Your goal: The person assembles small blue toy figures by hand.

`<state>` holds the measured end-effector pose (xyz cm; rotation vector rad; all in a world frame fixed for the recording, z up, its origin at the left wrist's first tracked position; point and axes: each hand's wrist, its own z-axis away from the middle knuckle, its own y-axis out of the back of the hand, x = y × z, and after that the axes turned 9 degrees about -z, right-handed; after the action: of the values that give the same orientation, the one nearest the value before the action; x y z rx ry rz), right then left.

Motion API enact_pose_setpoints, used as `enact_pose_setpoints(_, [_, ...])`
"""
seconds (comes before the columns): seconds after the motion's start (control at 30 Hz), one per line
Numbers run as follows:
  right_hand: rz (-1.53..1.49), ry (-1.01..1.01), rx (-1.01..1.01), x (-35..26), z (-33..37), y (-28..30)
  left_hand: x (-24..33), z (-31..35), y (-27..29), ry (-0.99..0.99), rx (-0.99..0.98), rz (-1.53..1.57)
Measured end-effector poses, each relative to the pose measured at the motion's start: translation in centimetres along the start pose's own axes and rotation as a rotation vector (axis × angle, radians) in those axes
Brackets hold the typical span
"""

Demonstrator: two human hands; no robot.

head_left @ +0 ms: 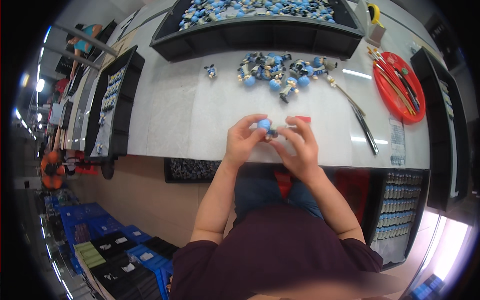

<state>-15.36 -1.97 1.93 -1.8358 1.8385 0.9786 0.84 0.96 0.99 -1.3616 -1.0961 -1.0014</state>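
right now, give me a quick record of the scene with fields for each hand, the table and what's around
left hand: left hand pinches a small figure with a blue head above the table edge
right hand: right hand grips the same figure from the other side
table: white table with a loose pile of blue-headed figures behind the hands
far edge: long black tray full of more figures
right side: red round tray of brushes, two brushes loose on the table
left side: black tray with rows of figures
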Motion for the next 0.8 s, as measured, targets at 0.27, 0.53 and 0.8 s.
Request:
enact_pose_setpoints(0.27, [-0.035, 0.139, -0.054, 1.5, 1.8, 2.1, -3.1, 0.0, 0.2, -0.167, 0.040, -0.310])
enact_pose_setpoints(0.53, [0.285, -0.026, 0.546, 1.8, 5.5, 17.3, -2.0, 0.3, -1.3, -0.090, 0.083, -0.439])
enact_pose_setpoints(0.8, [0.838, -0.387, 1.342, 2.2, 26.0, 42.8, -2.4, -0.3, -0.7, -0.016, 0.049, -0.490])
